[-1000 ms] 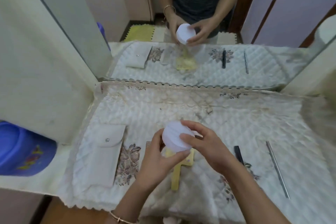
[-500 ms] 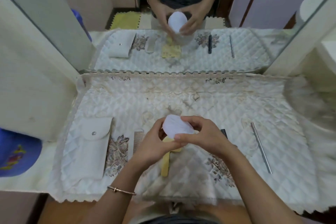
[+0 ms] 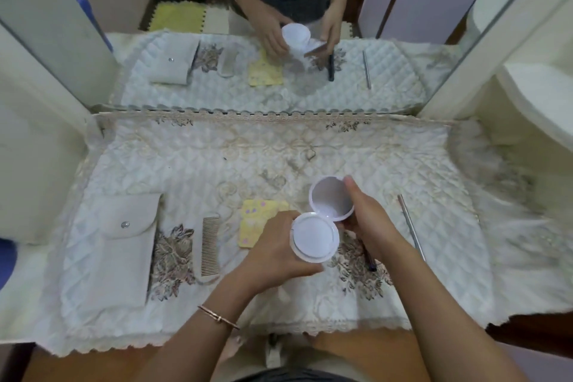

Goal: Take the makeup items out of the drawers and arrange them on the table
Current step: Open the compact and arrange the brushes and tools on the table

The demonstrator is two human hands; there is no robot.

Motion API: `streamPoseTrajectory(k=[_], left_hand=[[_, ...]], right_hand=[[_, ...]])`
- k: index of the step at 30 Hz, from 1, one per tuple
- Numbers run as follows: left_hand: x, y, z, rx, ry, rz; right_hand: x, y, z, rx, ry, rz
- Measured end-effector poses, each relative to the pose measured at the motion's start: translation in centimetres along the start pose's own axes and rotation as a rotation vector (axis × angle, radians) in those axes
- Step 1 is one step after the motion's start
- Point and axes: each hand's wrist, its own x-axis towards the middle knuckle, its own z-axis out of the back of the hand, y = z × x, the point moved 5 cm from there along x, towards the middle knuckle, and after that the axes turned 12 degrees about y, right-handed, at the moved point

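A round white compact (image 3: 314, 236) is held open above the quilted table cover (image 3: 248, 164). My left hand (image 3: 279, 253) grips its base from the left. My right hand (image 3: 369, 220) holds the raised lid (image 3: 330, 198) from the right. On the cover lie a beige snap pouch (image 3: 121, 245), a comb (image 3: 210, 245), a yellow hand mirror (image 3: 255, 220) partly under my left hand, a dark pencil (image 3: 369, 260) half hidden beneath my right wrist, and a thin metal stick (image 3: 410, 226).
A mirror (image 3: 279, 71) stands along the back edge of the table and reflects the items and hands. White side panels (image 3: 37, 164) flank the table. A blue object (image 3: 6, 260) sits at the far left edge.
The compact was closed between both hands before; now its lid is flipped up and open. The view has shifted so the table sits lower and more centred.
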Motion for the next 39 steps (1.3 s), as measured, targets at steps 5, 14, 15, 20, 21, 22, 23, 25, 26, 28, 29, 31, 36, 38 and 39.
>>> streamPoseTrajectory(k=[5, 14, 15, 20, 21, 22, 23, 25, 26, 28, 29, 31, 36, 38, 39], left_hand=[[1.8, 1.8, -3.0, 0.281, -0.018, 0.066], [3.3, 2.9, -4.7, 0.523, -0.07, 0.103], [3.4, 2.8, -4.7, 0.524, -0.062, 0.099], [3.6, 3.0, -4.4, 0.544, -0.019, 0.123], [3.6, 2.9, -4.3, 0.55, -0.021, 0.122], [3.7, 2.8, -4.3, 0.552, -0.019, 0.123], [3.7, 2.7, -4.2, 0.55, -0.013, 0.126], [3.6, 2.7, -4.2, 0.54, -0.006, 0.139], [3.6, 2.7, -4.3, 0.543, -0.005, 0.145], [3.3, 2.8, -4.4, 0.565, -0.001, 0.153], [3.1, 2.7, -4.5, 0.571, -0.002, 0.157], [2.7, 2.4, -4.7, 0.565, -0.024, 0.15], [2.3, 0.9, -4.7, 0.454, -0.123, 0.096], [2.3, 0.5, -4.7, 0.386, -0.148, 0.094], [2.4, 0.3, -4.8, 0.36, -0.15, 0.093]], right_hand=[[1.7, 0.0, 1.2, -0.205, -0.199, 0.038], [4.9, 0.1, 0.7, -0.458, -0.071, 0.14], [5.0, 0.3, 0.8, -0.481, -0.091, 0.161], [5.7, 0.9, 2.0, -0.536, -0.157, 0.172], [5.8, 0.9, 2.1, -0.523, -0.158, 0.159], [6.0, 0.9, 2.1, -0.509, -0.153, 0.148], [6.1, 1.0, 2.1, -0.498, -0.144, 0.138], [6.1, 0.9, 2.0, -0.48, -0.121, 0.124], [5.9, 0.9, 2.1, -0.469, -0.113, 0.125], [5.2, 0.6, 2.8, -0.438, -0.152, 0.153], [4.6, 0.5, 3.6, -0.434, -0.212, 0.172], [3.0, -0.1, 5.2, -0.471, -0.356, 0.184], [0.0, -3.6, 5.7, -0.625, -0.362, 0.048], [-0.4, -4.6, 4.7, -0.701, -0.309, -0.007], [-0.4, -4.9, 4.3, -0.744, -0.291, -0.03]])
